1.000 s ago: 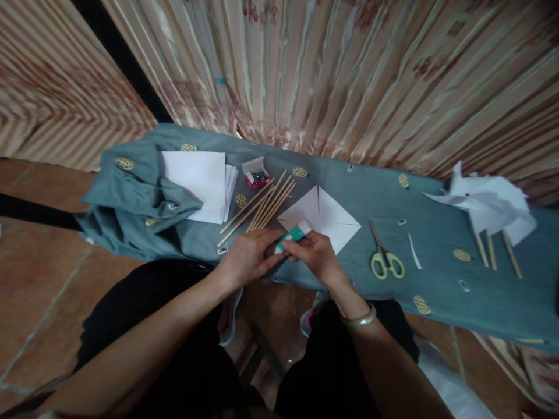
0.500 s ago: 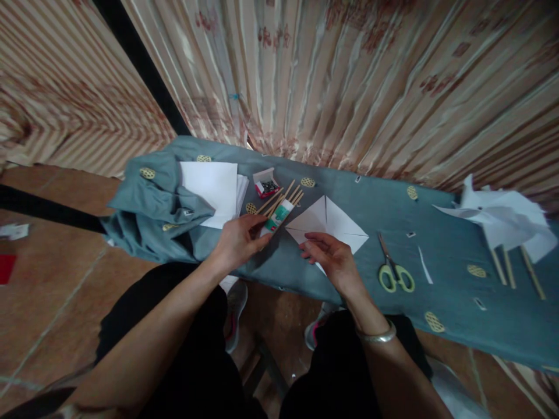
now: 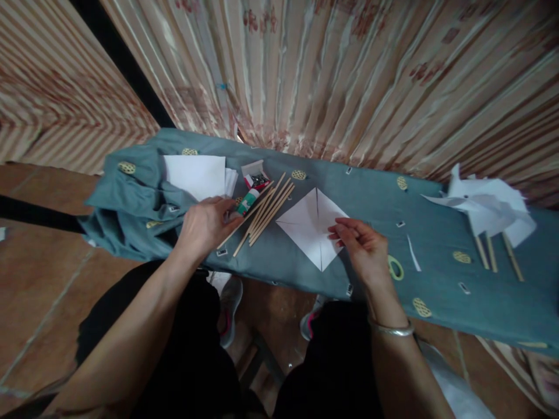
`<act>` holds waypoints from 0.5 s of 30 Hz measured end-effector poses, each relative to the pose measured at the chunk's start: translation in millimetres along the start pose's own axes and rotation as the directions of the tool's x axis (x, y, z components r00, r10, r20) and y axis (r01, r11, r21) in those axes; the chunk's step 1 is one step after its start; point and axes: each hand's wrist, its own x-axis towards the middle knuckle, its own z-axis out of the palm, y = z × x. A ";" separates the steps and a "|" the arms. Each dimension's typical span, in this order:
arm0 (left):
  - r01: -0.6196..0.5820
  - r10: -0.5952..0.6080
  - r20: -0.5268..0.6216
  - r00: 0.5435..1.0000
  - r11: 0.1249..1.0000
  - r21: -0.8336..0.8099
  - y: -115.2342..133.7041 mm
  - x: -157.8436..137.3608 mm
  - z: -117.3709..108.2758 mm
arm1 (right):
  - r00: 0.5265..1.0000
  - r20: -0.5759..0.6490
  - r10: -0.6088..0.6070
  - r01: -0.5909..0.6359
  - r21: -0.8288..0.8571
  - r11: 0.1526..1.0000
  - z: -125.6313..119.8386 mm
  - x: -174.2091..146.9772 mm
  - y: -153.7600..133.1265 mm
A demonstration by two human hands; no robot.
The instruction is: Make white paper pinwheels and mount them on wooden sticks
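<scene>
- A person's left hand [image 3: 205,224] wraps its grip around the near end of a green-and-white tube [image 3: 248,201] on the left side of the desk [image 3: 441,233].
- The tube slants away from the person, its far end near an open box [image 3: 257,176] of small metal pieces, just left of loose sticks [image 3: 271,212].
- The right hand [image 3: 365,247], fingers bent and thumb close to them, is at the right corner of a white sheet [image 3: 303,224]; whether its grip has hold of the paper, one cannot tell.
- The square sheet lies mid-desk, one corner toward the person, dark lines running in from its corners.
- A paper stack [image 3: 196,176] sits at far left.
- Right of the right hand, the scissors [image 3: 402,269] show one green loop, beside a thin strip [image 3: 413,254].
- White pinwheels [image 3: 489,199] lie at right, before a curtain [image 3: 332,75].
</scene>
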 end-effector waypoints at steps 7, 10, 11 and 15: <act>-0.341 0.328 -0.217 0.919 0.940 -0.023 30.3 -2.7 15.4 | 0.995 0.000 -0.100 0.096 -0.283 0.954 -18.5 -7.6 6.7; -0.601 0.592 -0.112 0.798 0.794 -0.091 64.2 -6.9 38.8 | 0.957 0.099 -0.272 0.287 -0.443 0.849 -20.2 -12.6 9.0; -0.651 0.644 -0.095 0.759 0.754 -0.092 74.3 -7.3 46.1 | 0.938 0.146 -0.315 0.346 -0.470 0.812 -20.0 -14.3 9.9; -0.707 0.709 -0.027 0.705 0.697 -0.120 95.9 -2.6 66.1 | 0.891 0.306 -0.335 0.451 -0.515 0.729 -17.4 -21.1 14.7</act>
